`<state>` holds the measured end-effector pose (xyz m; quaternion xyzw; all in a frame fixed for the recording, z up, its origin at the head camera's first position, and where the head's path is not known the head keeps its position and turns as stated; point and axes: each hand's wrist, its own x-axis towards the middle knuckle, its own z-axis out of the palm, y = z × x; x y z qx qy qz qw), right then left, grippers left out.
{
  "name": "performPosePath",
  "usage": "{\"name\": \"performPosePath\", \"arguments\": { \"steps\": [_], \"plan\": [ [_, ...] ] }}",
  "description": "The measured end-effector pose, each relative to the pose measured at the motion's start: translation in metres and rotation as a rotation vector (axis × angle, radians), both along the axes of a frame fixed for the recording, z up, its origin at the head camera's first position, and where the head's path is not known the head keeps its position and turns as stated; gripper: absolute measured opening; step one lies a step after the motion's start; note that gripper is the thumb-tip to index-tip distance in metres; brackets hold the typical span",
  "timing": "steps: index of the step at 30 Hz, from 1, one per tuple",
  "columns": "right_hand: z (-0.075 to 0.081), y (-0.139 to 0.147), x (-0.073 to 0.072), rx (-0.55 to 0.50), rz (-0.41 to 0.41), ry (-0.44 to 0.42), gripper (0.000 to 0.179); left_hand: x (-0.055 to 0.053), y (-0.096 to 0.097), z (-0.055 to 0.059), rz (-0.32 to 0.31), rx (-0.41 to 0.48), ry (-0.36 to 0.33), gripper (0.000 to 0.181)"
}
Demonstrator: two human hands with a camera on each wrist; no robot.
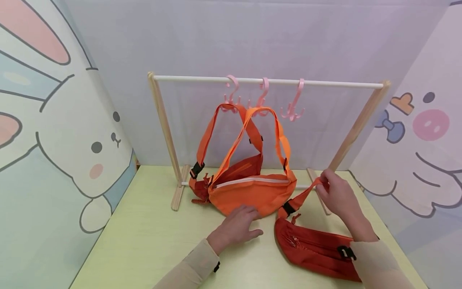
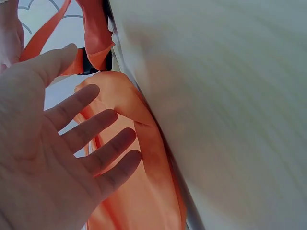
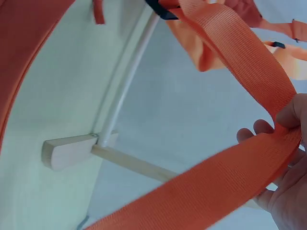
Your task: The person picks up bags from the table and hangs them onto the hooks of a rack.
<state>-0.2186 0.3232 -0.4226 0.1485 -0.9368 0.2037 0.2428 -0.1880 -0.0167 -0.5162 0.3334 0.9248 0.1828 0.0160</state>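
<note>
The right hand (image 1: 337, 192), before the right post of the rack (image 1: 164, 128), pinches an orange-red strap (image 1: 304, 195) between thumb and fingers. That strap belongs to the front red bag (image 1: 314, 245), lying on the table (image 1: 140, 241) forward of the rack's right foot; the right sleeve (image 1: 379, 261) covers one end of it. The left hand (image 1: 238, 224), in front of the rack's middle, has its fingers extended and apart beside the bright orange bag (image 1: 249, 196); contact cannot be told. This bag's strap loops up to the middle pink hook (image 1: 264, 90) on the rack's bar. It partly blocks the rear red bag (image 1: 240, 170), whose strap reaches the rack's left pink hook (image 1: 234, 86).
</note>
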Motion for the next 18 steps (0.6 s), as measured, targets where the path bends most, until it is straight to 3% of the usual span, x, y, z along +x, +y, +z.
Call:
{"name": "performPosePath", "arguments": {
  "steps": [11,18],
  "plan": [
    [0.027,-0.013,0.018,-0.015,0.058,0.083,0.023,-0.001,-0.001,-0.001,0.0,0.014,-0.022,0.052],
    [0.043,-0.03,0.025,-0.02,0.118,0.088,0.027,0.0,-0.002,0.013,0.031,0.196,-0.022,0.061]
  ]
}}
